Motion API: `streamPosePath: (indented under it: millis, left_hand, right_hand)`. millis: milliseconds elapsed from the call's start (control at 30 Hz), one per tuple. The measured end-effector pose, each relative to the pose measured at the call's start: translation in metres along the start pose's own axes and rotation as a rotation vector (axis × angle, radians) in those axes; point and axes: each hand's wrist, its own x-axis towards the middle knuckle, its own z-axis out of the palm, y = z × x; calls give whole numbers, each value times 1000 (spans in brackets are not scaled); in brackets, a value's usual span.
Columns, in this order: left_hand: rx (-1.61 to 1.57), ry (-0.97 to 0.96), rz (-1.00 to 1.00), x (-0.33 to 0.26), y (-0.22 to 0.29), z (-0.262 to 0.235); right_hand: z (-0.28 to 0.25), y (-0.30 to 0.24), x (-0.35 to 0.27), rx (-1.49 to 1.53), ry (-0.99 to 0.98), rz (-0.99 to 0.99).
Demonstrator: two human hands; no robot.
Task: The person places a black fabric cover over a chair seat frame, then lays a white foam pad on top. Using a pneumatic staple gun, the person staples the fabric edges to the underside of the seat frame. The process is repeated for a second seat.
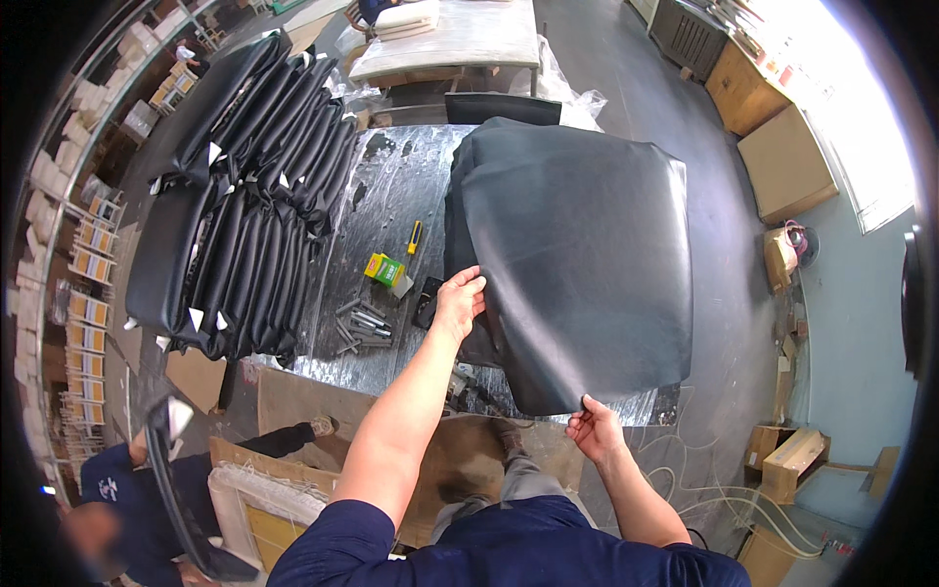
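A large black leather-like sheet (587,254) covers the right part of the workbench (333,284), on top of other dark material. My left hand (460,301) pinches its left edge between thumb and fingers. At the near edge, my right hand (595,428) grips the corner with the thumb on top. Between the two hands the sheet bends in a soft curve. Left of my left hand lie several grey metal staple strips (364,328), a small green and yellow box (384,268) and a yellow-handled tool (415,238). A dark object partly shows beside my left wrist.
Black padded panels (254,196) are stacked high at the bench's left. A co-worker (147,499) at lower left holds a black padded piece (181,489). Beyond stands a white table (460,44). Pale hoses (724,504) and cardboard boxes (787,460) lie at right.
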Motion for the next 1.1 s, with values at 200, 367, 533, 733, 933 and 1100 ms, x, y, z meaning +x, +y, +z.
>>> streamPosePath:
  millis: [200,367,533,733,933,1100]
  left_hand:
    - [79,112,40,15,4,7]
    - [-8,88,32,12,4,15]
    - [-100,84,-31,-3,5,14]
    - [-138,27,-91,-56,-8,32]
    - [-159,-50,-27,-143,-47,70]
    - [-21,-17,152,-197,-52,93]
  right_hand:
    - [-6,0,2,-25,17,-4]
    - [-9,2,3,-3,56,17]
    - [-11,-1,-9,-152,110,-15]
    - [-25,-58,-51,-1778,374,-455]
    - [137,-31,-63,-1587,-51,-1372]
    - [129,-10,-42,-1477,-192,-1406]
